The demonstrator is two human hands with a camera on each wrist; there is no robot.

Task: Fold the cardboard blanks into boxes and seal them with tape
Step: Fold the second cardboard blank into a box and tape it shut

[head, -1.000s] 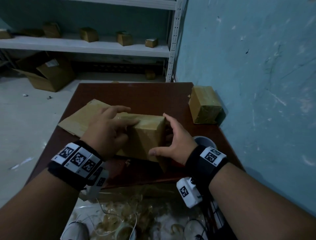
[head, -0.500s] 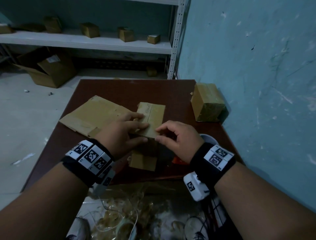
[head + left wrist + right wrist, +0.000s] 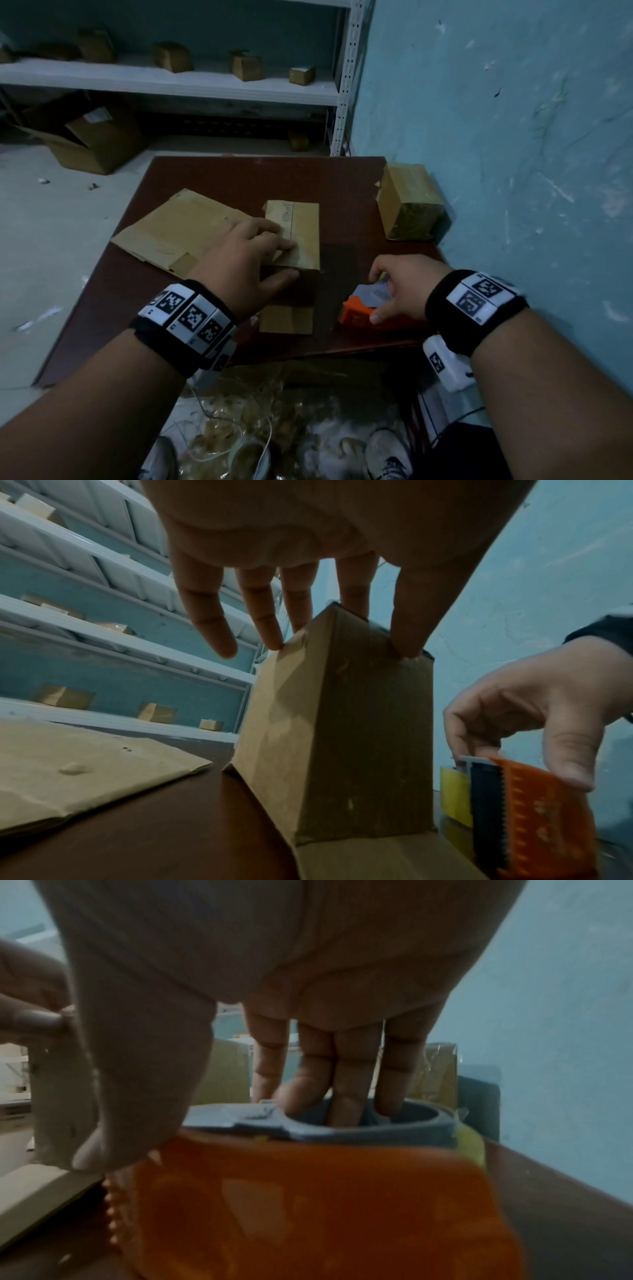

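Two hands at work on my table [image 3: 212,171]: my left hand [image 3: 245,262] rests straight fingers on top of the upright box [image 3: 298,236] at table centre, thumb against its near face, not curled round it. My right hand [image 3: 402,287], just right of the box, grips the orange tape dispenser [image 3: 356,313], fingers hooked into its core, thumb on the front. Flat blanks [image 3: 178,229] lie left; a finished box [image 3: 407,202] sits by the wall.

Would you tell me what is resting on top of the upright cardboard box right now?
The left hand lies on the box, straight fingers on its top and thumb against the near side. Nothing else shows there; the part of the top under the fingers is hidden.
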